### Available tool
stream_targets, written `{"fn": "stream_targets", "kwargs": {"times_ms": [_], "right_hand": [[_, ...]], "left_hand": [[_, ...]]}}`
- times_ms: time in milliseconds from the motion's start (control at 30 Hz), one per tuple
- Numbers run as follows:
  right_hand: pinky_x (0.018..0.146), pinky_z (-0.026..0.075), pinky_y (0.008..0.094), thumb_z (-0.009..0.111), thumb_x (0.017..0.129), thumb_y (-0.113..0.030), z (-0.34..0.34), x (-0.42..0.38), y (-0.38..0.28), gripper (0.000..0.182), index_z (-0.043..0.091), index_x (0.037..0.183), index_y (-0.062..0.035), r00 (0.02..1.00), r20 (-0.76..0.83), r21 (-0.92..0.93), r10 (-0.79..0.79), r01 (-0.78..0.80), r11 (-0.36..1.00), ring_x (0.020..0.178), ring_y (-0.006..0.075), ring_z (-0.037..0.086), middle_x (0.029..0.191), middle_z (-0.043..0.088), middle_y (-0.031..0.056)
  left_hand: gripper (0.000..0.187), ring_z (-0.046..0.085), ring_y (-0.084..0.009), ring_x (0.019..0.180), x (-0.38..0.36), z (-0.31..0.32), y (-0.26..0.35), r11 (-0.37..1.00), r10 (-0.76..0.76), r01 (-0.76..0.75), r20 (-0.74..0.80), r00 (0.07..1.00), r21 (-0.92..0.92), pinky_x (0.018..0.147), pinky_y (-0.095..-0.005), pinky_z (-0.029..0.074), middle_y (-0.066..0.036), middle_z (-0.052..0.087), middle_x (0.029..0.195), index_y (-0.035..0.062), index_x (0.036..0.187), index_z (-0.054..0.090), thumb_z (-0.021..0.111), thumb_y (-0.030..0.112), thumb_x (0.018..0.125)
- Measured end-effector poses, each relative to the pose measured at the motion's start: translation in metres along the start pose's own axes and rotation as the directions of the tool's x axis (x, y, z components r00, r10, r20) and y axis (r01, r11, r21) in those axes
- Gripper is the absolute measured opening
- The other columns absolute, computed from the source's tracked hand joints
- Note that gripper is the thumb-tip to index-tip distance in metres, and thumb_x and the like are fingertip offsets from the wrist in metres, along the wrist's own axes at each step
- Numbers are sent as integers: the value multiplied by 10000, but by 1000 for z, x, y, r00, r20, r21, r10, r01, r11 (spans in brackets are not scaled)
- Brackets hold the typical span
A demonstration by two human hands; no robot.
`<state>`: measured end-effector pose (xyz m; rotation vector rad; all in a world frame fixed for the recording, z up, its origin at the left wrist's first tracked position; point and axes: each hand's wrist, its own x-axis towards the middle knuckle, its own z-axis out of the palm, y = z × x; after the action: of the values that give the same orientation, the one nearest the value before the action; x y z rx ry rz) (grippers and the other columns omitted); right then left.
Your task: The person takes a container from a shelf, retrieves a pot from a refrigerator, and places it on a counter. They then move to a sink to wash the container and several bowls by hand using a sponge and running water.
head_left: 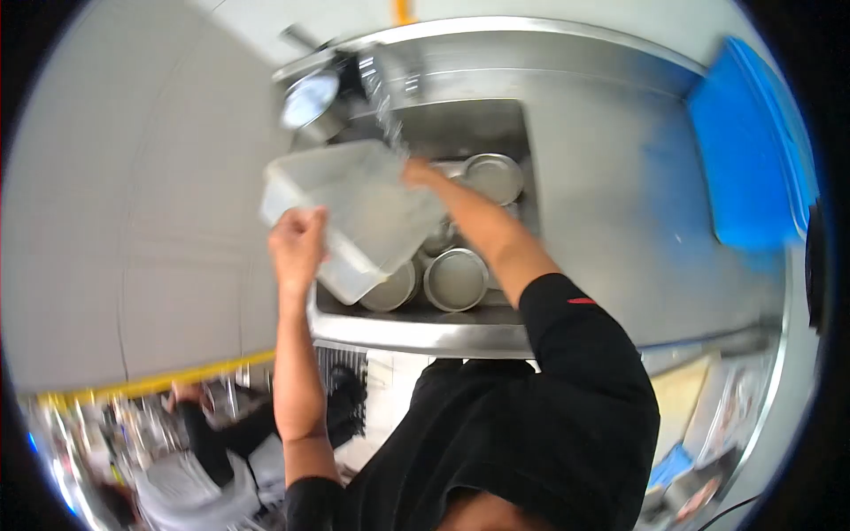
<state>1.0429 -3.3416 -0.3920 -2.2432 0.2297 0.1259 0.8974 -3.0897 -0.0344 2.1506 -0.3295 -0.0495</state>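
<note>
Over the sink (pixel 478 115) a translucent plastic container (pixel 376 212) is held tilted. My left hand (pixel 299 243) is closed on its near left edge. My right hand (pixel 416 173) is at the container's far right side, fingers curled and blurred; whether it grips the rim or something else is hidden. A clear, shiny streak (pixel 381 93), which looks like running water, comes down toward my right hand. In the sink below are several round metal pans, among them one near the front (pixel 456 280) and another (pixel 493 180) beside my right forearm.
A metal pot (pixel 314 106) stands at the sink's back left corner. Steel counter (pixel 611 195) extends to the right, with a blue plastic bin (pixel 748 146) at its far end. Another person (pixel 204 469) is low at the left, near cluttered shelves.
</note>
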Motion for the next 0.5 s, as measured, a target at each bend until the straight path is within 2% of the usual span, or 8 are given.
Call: {"fn": "stream_targets", "kwargs": {"times_ms": [67,167,233,300,367,400,467,500], "right_hand": [[613,495,428,604,659,-160,-12,-32,-24,188,679,743,-9,990,120,-341,-70,108,934,695,286,641,763,657,177],[543,492,417,623,606,-110,-44,-88,-42,155,667,682,16,912,410,-624,-13,290,726,632,287,638,721,653,183],[520,491,414,629,588,-94,-74,-123,-44,144,663,662,25,901,433,-638,29,283,716,611,287,637,707,651,186],[516,493,411,618,553,-57,-107,-166,-37,139,657,649,36,950,264,-439,169,-38,897,593,286,635,667,640,202],[510,495,390,592,558,-41,-162,-225,-55,99,644,611,26,964,179,-261,197,-147,954,602,268,642,648,633,199],[510,495,390,592,558,-41,-171,-234,-47,99,644,611,26,964,167,-273,205,-155,950,602,268,642,648,633,199],[486,496,360,580,583,-40,-183,-248,-37,78,629,603,17,919,102,-218,382,-354,909,559,243,636,624,634,169],[486,496,360,580,583,-40,-186,-257,-30,78,629,603,17,918,95,-224,385,-357,907,559,243,636,624,634,169]], "left_hand": [[376,408,-64,416,21,-1,11,990,-14,14,-4,1000,138,380,-239,330,19,435,490,76,623,483,627,342,846],[366,420,-67,431,58,-2,15,997,-78,78,72,994,7,412,-223,314,14,454,516,83,649,504,619,373,841],[344,430,-69,448,103,-5,-14,988,-89,112,208,974,-104,420,-229,321,16,466,539,80,672,521,610,364,844],[325,439,-71,464,129,6,-33,965,-96,163,298,950,-207,429,-234,329,19,478,563,76,694,539,601,356,847],[268,457,-88,495,143,23,-46,886,-177,320,395,902,-334,453,-246,355,19,501,606,53,797,594,579,315,853],[268,457,-88,495,149,30,-52,883,-164,315,401,901,-347,453,-246,355,19,501,606,53,797,594,579,315,853],[263,493,-104,571,161,38,-71,926,-210,335,503,838,-171,499,-265,385,9,537,683,25,915,621,561,273,851],[263,493,-104,571,174,47,-86,926,-203,332,505,839,-179,499,-265,385,9,537,683,25,915,621,561,273,851]]}}
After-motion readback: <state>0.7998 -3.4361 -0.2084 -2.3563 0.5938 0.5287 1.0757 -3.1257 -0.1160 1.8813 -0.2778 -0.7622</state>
